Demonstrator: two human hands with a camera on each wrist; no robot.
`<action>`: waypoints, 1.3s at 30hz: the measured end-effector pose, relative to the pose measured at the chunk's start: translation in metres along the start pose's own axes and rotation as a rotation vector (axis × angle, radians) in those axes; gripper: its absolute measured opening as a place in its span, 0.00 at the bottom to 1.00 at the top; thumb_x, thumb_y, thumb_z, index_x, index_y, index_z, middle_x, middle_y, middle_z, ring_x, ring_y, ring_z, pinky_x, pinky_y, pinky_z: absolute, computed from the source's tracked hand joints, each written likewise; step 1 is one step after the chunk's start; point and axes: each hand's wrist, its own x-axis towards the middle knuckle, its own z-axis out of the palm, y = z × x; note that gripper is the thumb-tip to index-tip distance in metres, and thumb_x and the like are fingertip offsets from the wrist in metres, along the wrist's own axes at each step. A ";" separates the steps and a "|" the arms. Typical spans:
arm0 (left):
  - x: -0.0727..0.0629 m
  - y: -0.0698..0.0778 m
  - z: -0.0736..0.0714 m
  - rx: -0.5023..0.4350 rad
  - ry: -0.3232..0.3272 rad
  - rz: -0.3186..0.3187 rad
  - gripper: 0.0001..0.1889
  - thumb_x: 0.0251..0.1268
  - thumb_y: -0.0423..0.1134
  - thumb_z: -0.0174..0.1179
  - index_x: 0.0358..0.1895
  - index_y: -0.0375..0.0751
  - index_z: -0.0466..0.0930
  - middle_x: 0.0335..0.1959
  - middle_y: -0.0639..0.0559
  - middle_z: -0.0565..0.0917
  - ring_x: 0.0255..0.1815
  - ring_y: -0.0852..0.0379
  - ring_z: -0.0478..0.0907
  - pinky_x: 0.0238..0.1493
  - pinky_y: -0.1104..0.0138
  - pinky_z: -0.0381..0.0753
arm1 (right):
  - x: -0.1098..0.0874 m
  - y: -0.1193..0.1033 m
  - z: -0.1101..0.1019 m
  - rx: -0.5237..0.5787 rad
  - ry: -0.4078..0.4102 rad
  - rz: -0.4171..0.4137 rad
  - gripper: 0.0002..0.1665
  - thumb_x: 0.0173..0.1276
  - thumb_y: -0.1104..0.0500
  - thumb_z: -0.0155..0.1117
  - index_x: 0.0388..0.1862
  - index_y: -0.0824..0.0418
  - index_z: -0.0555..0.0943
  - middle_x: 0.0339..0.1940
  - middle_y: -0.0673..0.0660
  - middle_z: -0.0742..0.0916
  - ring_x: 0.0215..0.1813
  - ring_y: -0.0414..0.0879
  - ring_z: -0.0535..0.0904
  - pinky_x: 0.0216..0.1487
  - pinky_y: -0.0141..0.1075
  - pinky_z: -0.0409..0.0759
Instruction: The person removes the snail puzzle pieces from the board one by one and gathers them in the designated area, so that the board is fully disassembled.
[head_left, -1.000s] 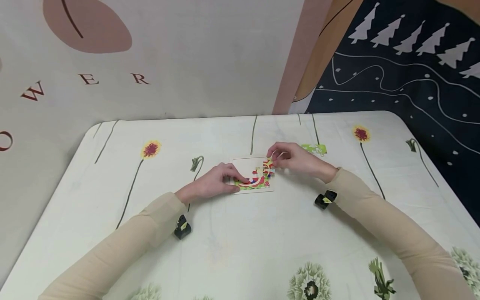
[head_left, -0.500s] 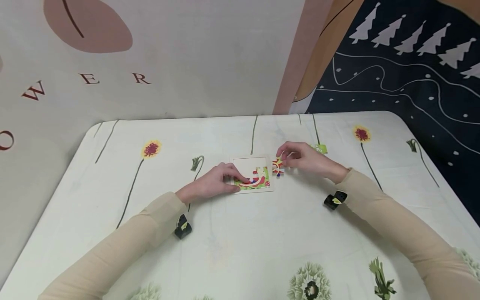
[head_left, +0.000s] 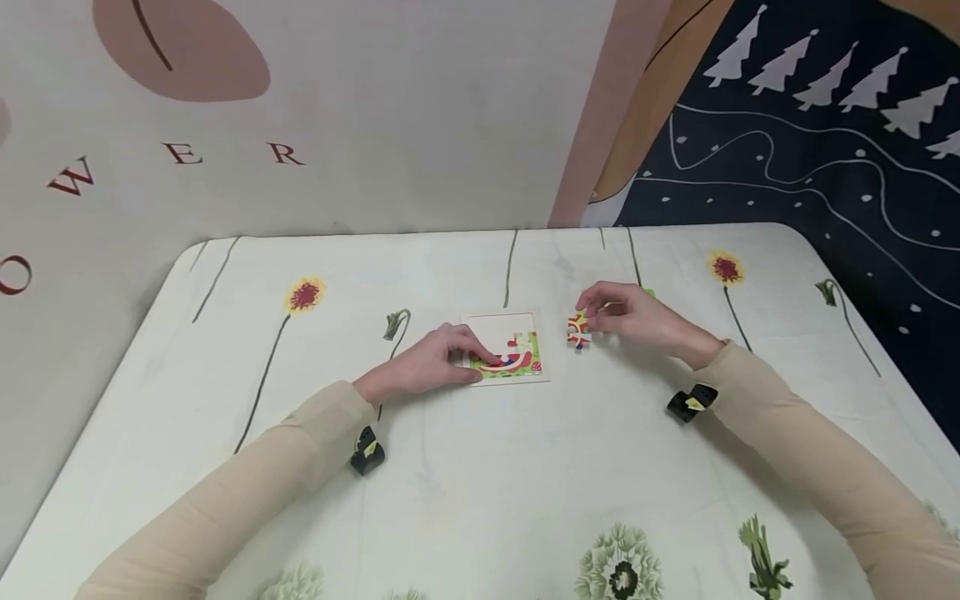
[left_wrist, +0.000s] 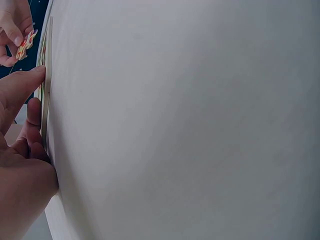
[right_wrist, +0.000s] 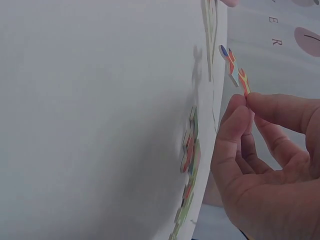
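My right hand (head_left: 626, 315) pinches a small jigsaw piece, or joined pieces (head_left: 578, 331), in red, yellow and blue, between thumb and fingertips. In the right wrist view the jigsaw piece (right_wrist: 236, 70) is tilted, above the table. A thin square puzzle board (head_left: 543, 367) lies flat at mid-table. Joined pieces (head_left: 517, 363) with a red, green and white picture fill its front and right side; its upper left part is bare. My left hand (head_left: 423, 358) rests on the board's left front corner, with a finger stretched across the pieces and the thumb near the front edge.
More jigsaw pieces (right_wrist: 190, 150) lie on the table under my right hand; in the head view that hand hides most of them, with a green bit (head_left: 649, 292) showing. A white flowered cloth (head_left: 465, 483) covers the table. A printed wall hanging (head_left: 420, 125) stands behind.
My right hand has lifted the red and yellow jigsaw piece off the board's right side and carried it rightward. It now covers most of the green pieces. My left hand stays put.
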 end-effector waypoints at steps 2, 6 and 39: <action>0.000 0.000 0.000 -0.004 -0.003 -0.002 0.14 0.61 0.32 0.66 0.51 0.45 0.88 0.48 0.49 0.83 0.53 0.53 0.70 0.53 0.63 0.65 | -0.003 0.002 -0.003 0.001 0.006 0.003 0.14 0.71 0.67 0.59 0.54 0.67 0.79 0.46 0.62 0.82 0.44 0.41 0.77 0.46 0.27 0.74; 0.000 0.000 0.000 -0.010 -0.005 -0.005 0.14 0.61 0.32 0.66 0.51 0.45 0.88 0.48 0.49 0.83 0.53 0.53 0.70 0.54 0.63 0.64 | -0.007 0.006 -0.008 -0.005 0.018 0.007 0.16 0.71 0.68 0.59 0.56 0.69 0.78 0.47 0.64 0.82 0.43 0.39 0.77 0.45 0.26 0.74; 0.000 0.000 0.000 -0.016 -0.008 -0.003 0.14 0.62 0.31 0.66 0.51 0.44 0.88 0.48 0.48 0.83 0.51 0.54 0.71 0.50 0.64 0.65 | -0.021 0.030 -0.039 -0.099 0.077 0.075 0.16 0.72 0.65 0.59 0.56 0.69 0.79 0.46 0.64 0.82 0.40 0.38 0.75 0.42 0.27 0.73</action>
